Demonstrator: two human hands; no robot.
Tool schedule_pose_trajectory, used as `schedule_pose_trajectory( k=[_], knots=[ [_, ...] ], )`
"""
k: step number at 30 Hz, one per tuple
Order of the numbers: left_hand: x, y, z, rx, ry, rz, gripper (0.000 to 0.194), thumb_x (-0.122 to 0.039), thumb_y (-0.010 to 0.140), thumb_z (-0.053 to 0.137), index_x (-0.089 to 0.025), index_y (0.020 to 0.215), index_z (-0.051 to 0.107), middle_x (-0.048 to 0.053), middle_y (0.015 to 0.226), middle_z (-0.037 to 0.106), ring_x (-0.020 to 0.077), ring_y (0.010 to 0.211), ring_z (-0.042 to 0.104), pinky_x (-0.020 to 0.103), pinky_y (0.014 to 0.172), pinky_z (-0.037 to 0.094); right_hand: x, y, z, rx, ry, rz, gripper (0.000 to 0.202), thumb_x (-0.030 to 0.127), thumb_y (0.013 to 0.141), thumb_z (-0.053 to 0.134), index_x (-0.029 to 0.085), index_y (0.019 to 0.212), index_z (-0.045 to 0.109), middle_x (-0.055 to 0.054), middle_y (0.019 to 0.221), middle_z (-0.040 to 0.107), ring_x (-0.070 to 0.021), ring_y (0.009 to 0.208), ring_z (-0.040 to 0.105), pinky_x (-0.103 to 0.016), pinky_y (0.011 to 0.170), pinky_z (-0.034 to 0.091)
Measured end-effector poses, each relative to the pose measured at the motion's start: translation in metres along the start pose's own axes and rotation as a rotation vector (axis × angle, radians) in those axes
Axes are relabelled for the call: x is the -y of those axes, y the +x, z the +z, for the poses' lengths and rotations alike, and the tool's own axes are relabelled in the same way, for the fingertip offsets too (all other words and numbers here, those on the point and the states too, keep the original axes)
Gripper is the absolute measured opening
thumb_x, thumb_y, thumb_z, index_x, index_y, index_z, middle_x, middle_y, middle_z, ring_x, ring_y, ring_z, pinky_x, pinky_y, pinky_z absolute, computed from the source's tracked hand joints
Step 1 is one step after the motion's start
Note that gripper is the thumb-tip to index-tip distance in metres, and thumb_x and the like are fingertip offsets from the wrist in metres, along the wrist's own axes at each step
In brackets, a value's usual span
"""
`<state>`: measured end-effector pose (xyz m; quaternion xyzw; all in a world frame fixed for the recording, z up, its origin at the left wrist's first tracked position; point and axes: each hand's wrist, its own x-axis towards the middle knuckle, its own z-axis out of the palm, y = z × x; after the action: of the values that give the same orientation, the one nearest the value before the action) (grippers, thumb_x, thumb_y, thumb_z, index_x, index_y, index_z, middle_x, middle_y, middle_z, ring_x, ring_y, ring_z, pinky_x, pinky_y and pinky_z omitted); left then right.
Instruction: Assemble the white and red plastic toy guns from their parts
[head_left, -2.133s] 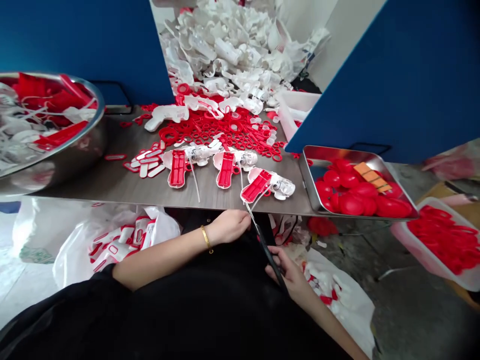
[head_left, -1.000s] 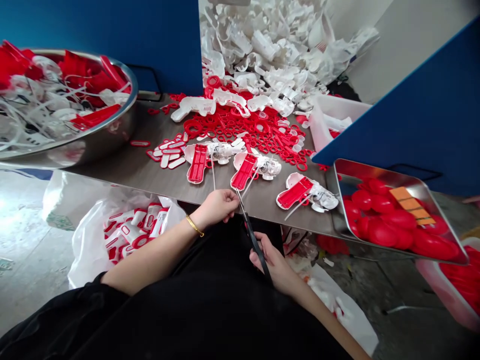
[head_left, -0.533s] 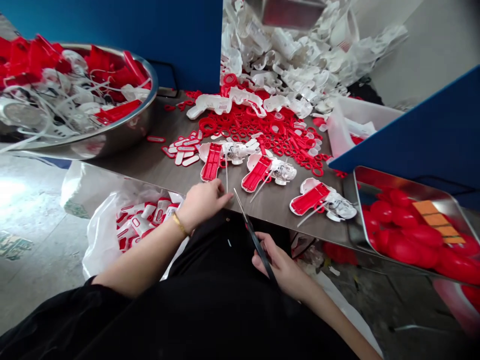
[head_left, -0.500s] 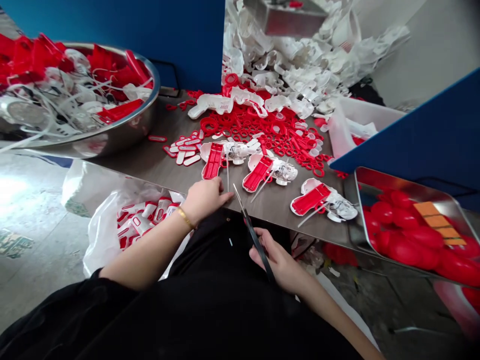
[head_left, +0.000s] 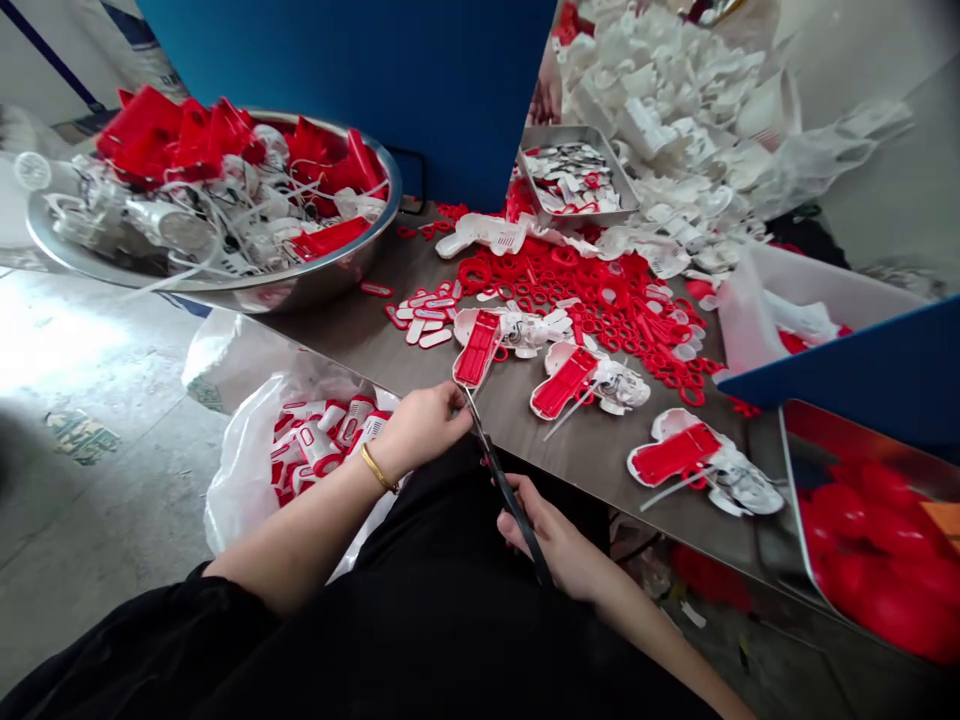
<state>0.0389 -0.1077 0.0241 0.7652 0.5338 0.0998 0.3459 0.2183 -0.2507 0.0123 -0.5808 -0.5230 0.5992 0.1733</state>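
Note:
My right hand (head_left: 544, 525) is wrapped round black-handled scissors (head_left: 517, 505), whose blades point away and up to the left. Their tips meet the fingertips of my left hand (head_left: 427, 425), which is closed in a pinch on the end of a thin white cord (head_left: 480, 380). That cord comes from the leftmost white half shell (head_left: 465, 322) with a red insert. Two more such half shells, the middle one (head_left: 559, 385) and the right one (head_left: 675, 450), lie in a row, each with wiring and a cord hanging towards me.
A steel bowl (head_left: 330, 262) of red and white parts stands left. Red rings (head_left: 600, 290) and white-red strips (head_left: 427, 318) cover the table's back. Below left is a plastic bag (head_left: 232, 500) of parts; at right a metal tray (head_left: 799, 500) holds red pieces.
The scissors' tips have come up to my left fingertips at the leftmost cord, and those fingers have closed there. The view has swung left. A metal tray of small parts now rests at the back.

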Motion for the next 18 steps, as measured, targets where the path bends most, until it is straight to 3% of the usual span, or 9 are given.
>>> schedule_pose_trajectory(
  k=[4, 8, 14, 16, 18],
  knots=[
    [0.0, 0.001, 0.002, 0.035, -0.142, -0.024, 0.011, -0.026, 0.079, 0.053, -0.02, 0.071, 0.053, -0.003, 0.052, 0.055, 0.0129, 0.05, 0.054, 0.022, 0.054, 0.034, 0.003, 0.003, 0.0, 0.021, 0.026, 0.002, 0.056, 0.062, 0.088, 0.044, 0.022, 0.128, 0.037, 0.001, 0.08, 0.046, -0.0134, 0.072, 0.048, -0.027, 0.065, 0.043],
    [0.006, 0.003, 0.004, 0.109, -0.297, -0.067, 0.015, -0.031, 0.084, 0.047, -0.02, 0.074, 0.051, -0.005, 0.051, 0.055, 0.0104, 0.04, 0.052, 0.019, 0.045, 0.036, 0.002, 0.01, 0.005, 0.015, 0.053, -0.016, 0.058, 0.065, 0.087, 0.044, 0.023, 0.126, 0.038, 0.001, 0.081, 0.046, -0.0134, 0.071, 0.049, -0.027, 0.065, 0.043],
    [0.015, 0.004, 0.003, 0.143, -0.414, -0.054, 0.016, -0.031, 0.081, 0.045, -0.02, 0.071, 0.045, -0.006, 0.046, 0.049, 0.0099, 0.034, 0.047, 0.018, 0.036, 0.033, -0.004, 0.026, 0.017, -0.042, 0.148, -0.003, 0.065, 0.073, 0.081, 0.043, 0.022, 0.121, 0.043, 0.004, 0.073, 0.044, -0.0096, 0.055, 0.043, -0.023, 0.052, 0.039],
    [0.016, 0.002, 0.006, 0.252, -0.481, -0.052, 0.014, -0.031, 0.079, 0.046, -0.019, 0.072, 0.047, -0.007, 0.046, 0.048, 0.0091, 0.034, 0.045, 0.017, 0.036, 0.033, -0.009, 0.026, 0.009, -0.047, 0.111, -0.002, 0.065, 0.072, 0.077, 0.05, 0.022, 0.118, 0.048, 0.004, 0.07, 0.044, -0.0096, 0.054, 0.042, -0.024, 0.053, 0.039],
    [0.014, -0.003, 0.018, 0.481, -0.522, -0.014, 0.013, -0.03, 0.078, 0.048, -0.018, 0.078, 0.052, -0.005, 0.051, 0.054, 0.0098, 0.037, 0.047, 0.019, 0.039, 0.036, -0.018, 0.015, -0.007, -0.058, -0.037, 0.033, 0.067, 0.068, 0.069, 0.061, 0.023, 0.118, 0.053, 0.004, 0.067, 0.046, -0.0126, 0.058, 0.047, -0.027, 0.059, 0.041]
  ],
)
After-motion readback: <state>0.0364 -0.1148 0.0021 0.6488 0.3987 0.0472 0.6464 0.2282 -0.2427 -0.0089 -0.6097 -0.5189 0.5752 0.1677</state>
